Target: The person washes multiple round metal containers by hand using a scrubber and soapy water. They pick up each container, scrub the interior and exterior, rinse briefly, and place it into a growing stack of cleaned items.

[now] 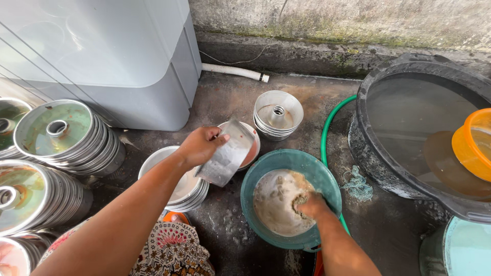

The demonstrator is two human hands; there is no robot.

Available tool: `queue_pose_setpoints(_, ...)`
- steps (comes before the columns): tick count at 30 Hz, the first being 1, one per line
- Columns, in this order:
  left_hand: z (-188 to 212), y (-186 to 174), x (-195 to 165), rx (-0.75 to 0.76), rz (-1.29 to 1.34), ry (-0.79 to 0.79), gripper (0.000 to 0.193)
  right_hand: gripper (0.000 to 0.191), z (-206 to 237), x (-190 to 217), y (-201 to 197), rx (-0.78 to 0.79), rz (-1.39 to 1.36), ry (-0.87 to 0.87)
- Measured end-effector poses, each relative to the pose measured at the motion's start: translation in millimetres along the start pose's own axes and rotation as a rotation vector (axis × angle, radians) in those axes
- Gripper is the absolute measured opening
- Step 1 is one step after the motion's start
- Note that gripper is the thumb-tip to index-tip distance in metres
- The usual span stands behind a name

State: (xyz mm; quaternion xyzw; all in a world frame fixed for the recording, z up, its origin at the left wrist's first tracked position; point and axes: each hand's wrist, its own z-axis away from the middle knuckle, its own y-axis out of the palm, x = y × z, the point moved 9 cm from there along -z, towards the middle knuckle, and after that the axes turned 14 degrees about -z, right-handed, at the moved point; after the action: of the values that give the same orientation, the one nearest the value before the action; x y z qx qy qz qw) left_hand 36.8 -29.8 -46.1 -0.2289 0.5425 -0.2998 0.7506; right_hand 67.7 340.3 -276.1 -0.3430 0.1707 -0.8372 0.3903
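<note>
My left hand (198,146) holds a round metal baking tin (227,155) tilted on its side above the wet concrete floor. My right hand (311,205) is dipped into a teal plastic basin (327,176) of cloudy, soapy water, closed on a greenish scrub sponge (299,201). Under the held tin lies another tin with a reddish inside (252,151). A stack of plain tins (190,190) sits below my left wrist. A short stack of ring-shaped tins with a centre tube (278,114) stands behind the basin.
Several stacks of ring tins (61,135) line the left side, beside a grey-white appliance (117,56). A large black tub of water (409,117) with an orange dipper (473,143) floating in it stands right. A green hose (327,128) runs along the floor; a patterned cloth (171,250) lies below.
</note>
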Motion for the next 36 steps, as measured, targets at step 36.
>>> queue_pose_setpoints(36, -2, -21, -98, -0.286, 0.749, 0.263, 0.035, 0.052, 73, 196, -86, 0.015, -2.127, -0.382)
